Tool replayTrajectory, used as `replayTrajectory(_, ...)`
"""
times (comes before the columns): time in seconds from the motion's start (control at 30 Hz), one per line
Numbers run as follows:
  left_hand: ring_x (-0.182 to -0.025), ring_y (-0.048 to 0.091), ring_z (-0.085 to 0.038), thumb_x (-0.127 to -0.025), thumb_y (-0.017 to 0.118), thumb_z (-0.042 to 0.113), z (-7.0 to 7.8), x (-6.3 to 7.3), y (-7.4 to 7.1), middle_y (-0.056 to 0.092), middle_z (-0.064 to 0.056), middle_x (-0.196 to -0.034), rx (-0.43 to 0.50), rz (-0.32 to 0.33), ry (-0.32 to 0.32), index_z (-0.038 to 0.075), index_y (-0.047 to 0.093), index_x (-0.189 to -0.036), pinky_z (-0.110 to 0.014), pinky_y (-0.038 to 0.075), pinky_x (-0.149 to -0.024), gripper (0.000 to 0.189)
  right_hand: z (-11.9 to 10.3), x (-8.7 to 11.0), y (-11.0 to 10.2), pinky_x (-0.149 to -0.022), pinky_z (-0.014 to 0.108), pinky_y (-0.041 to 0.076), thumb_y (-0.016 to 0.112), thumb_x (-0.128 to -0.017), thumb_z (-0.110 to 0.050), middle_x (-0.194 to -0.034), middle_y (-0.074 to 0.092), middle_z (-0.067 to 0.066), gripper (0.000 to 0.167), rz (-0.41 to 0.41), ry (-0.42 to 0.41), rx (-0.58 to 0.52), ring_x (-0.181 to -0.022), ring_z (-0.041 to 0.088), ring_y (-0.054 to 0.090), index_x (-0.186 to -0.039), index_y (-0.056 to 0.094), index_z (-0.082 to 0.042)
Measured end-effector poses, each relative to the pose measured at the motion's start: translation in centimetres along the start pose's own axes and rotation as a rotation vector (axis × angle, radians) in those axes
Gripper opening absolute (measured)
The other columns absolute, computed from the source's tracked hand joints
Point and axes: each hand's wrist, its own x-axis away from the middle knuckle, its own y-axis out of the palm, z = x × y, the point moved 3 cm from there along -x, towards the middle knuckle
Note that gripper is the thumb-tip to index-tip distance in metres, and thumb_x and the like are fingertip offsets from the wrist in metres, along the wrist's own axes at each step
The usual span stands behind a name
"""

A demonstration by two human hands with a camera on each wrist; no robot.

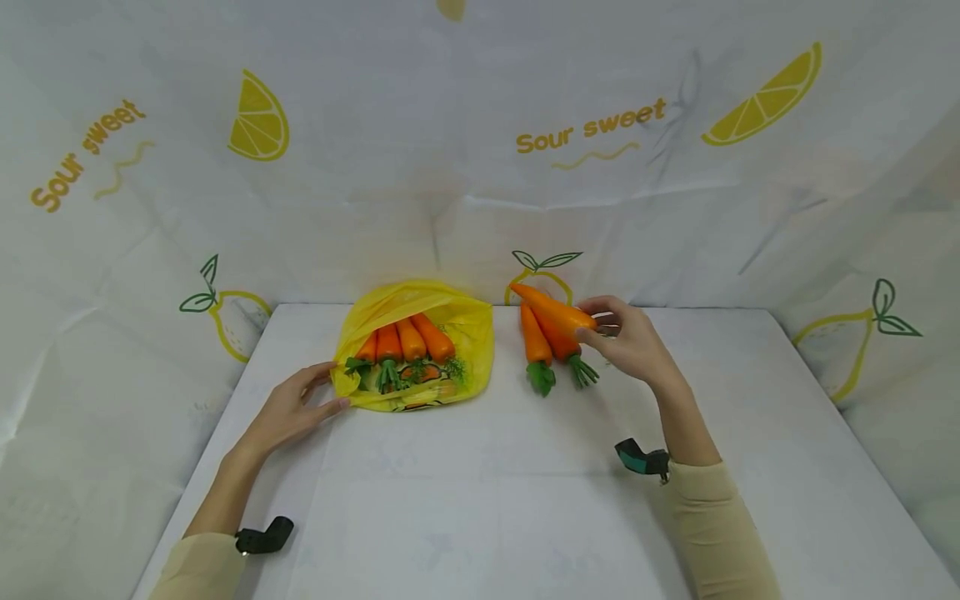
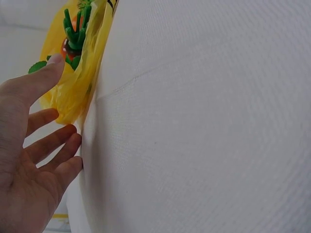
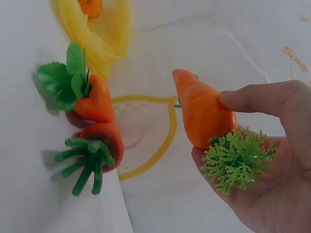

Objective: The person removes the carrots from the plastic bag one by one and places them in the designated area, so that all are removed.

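In my right hand (image 1: 630, 340), an orange carrot (image 3: 201, 114) is pinched between thumb and fingers, its feathery green top (image 3: 238, 160) against the palm. In the head view it is tilted, its tip pointing up and left over two more carrots. One of these has broad leaves (image 3: 65, 80), the other stubby green stalks (image 3: 87, 162). My left hand (image 1: 294, 408) is at the left edge of a yellow plastic bag (image 1: 480, 342), fingers spread and thumb tip at the rim. Several carrots (image 1: 411, 340) lie inside the bag, green ends toward its mouth.
The bag and loose carrots lie near the back of the white tabletop (image 1: 450, 508). Behind it rises a white sheet (image 1: 405, 167) printed with lemons and lettering. Each wrist wears a small dark camera, the left one (image 1: 266, 536) and the right one (image 1: 642, 458).
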Motion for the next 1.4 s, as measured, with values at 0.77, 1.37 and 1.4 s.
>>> replayTrajectory(0.77,-0.14,0.059,-0.048,-0.098,0.081,0.033,0.4,0.1,0.0,0.061,-0.029,-0.153,-0.003,0.012,0.012,-0.002,0.053,-0.156,-0.067,0.047,-0.12,0.073,6.1,-0.5,-1.4,-0.104,0.06,0.063,0.068,-0.107,-0.019,-0.144,0.063,0.03,0.045,0.045,0.097,0.058,-0.129,0.052,0.066,-0.143,0.06,0.005)
replayTrajectory(1.37,-0.141,0.057,-0.05,-0.099,0.08,0.032,0.1,0.0,0.0,0.058,-0.031,-0.155,-0.004,0.007,0.016,-0.004,0.052,-0.156,-0.068,0.046,-0.121,0.072,9.1,-1.3,0.2,-0.094,0.04,0.068,0.066,-0.107,-0.017,-0.145,0.061,0.033,0.044,0.015,0.163,0.056,-0.131,0.053,0.065,-0.143,0.059,0.007)
replayTrajectory(1.4,-0.141,0.057,-0.05,-0.099,0.08,0.032,0.1,0.0,0.0,0.058,-0.031,-0.155,-0.005,0.007,0.016,-0.004,0.052,-0.156,-0.068,0.046,-0.121,0.073,9.2,-1.3,0.2,-0.091,0.036,0.068,0.066,-0.107,-0.017,-0.145,0.061,0.033,0.043,0.015,0.16,0.052,-0.131,0.054,0.065,-0.142,0.06,0.008)
